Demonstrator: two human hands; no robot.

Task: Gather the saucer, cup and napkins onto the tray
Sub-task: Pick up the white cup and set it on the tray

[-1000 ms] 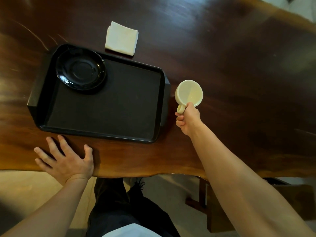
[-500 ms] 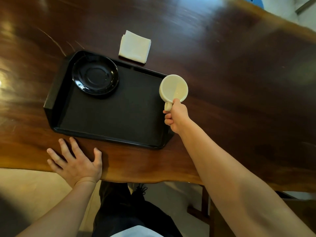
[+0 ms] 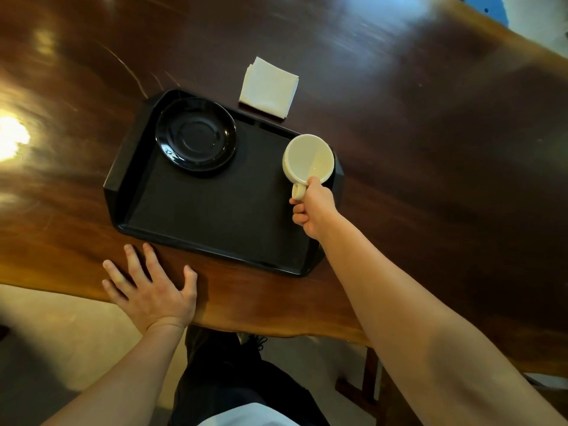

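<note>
Wooden table [image 3: 430, 149] under our black tray [image 3: 215, 216]. Left hand [image 3: 150, 290] flat, fingers splayed, on table near tray. Saucer [image 3: 195, 135] in tray's far-left corner. Napkins [image 3: 269, 87] just beyond tray. Right hand [image 3: 313, 210] pinches cup [image 3: 308, 159] handle over tray's right end.

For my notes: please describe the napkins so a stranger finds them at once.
On the dark wooden table lies a black tray. Just beyond its far edge, resting on the wood, is the napkins stack: square, folded, the only white flat thing, unlike the round cup.
</note>
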